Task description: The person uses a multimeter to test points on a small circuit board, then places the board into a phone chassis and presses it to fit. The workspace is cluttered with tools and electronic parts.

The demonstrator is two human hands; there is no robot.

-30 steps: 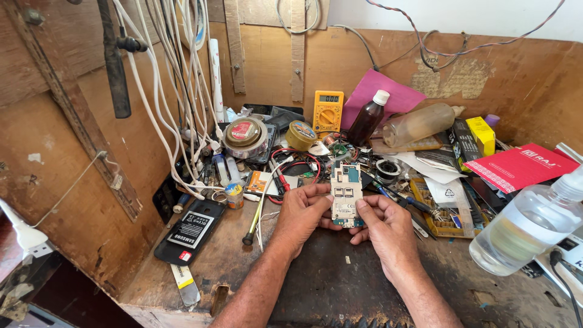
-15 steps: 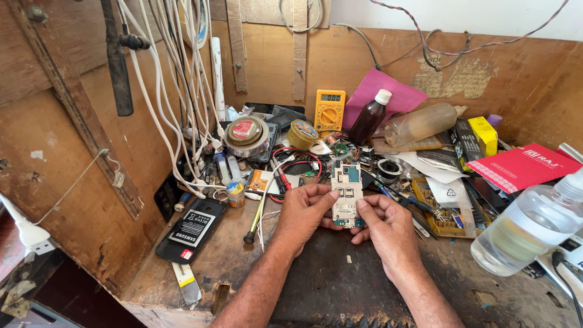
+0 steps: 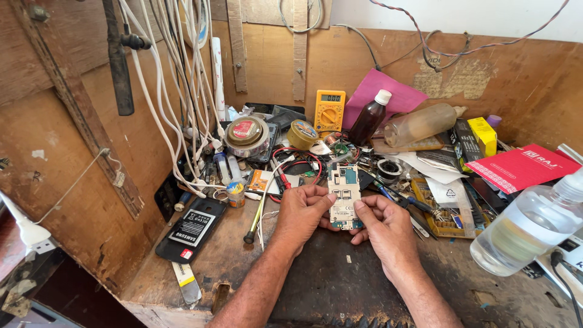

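A white phone circuit board [image 3: 344,188] with blue and metal parts is held upright over the wooden workbench [image 3: 218,267]. My left hand [image 3: 302,212] grips its left edge with fingers curled around it. My right hand [image 3: 384,226] holds the lower right edge, thumb on the face of the board. Both forearms come in from the bottom of the view.
A yellow multimeter [image 3: 330,111], a brown bottle [image 3: 370,117], tape rolls [image 3: 246,133], a black phone battery [image 3: 190,229], a red booklet [image 3: 521,167] and a clear plastic bottle [image 3: 530,225] crowd the bench. White cables [image 3: 176,91] hang at the left wall. A dark mat [image 3: 340,285] lies under my hands.
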